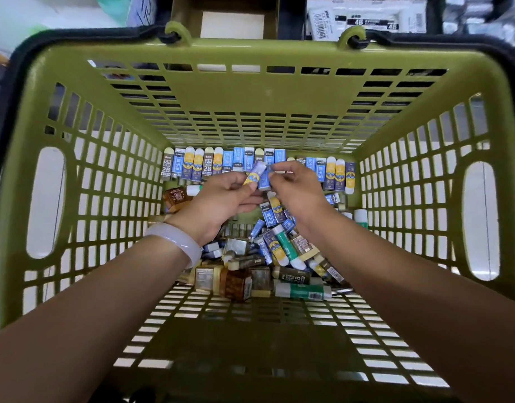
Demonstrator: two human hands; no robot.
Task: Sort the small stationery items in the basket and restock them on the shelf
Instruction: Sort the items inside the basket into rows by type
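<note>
Both my hands are inside a green plastic basket (111, 91). My left hand (221, 199), with a pale bangle on the wrist, pinches a yellow-and-white eraser (254, 175). Right beside it my right hand (297, 190) pinches a blue eraser (265, 181); the two erasers touch. Along the basket's far wall stands a tidy row of erasers (209, 165) in blue, yellow and grey sleeves. A loose pile of erasers and glue sticks (268, 257) lies under my wrists on the basket floor.
Beyond the basket's far rim I see shelf stock: a white box of 4B erasers (366, 20) at top right and an open cardboard box (231, 23) at top centre. Black handles (84, 34) lie folded round the rim.
</note>
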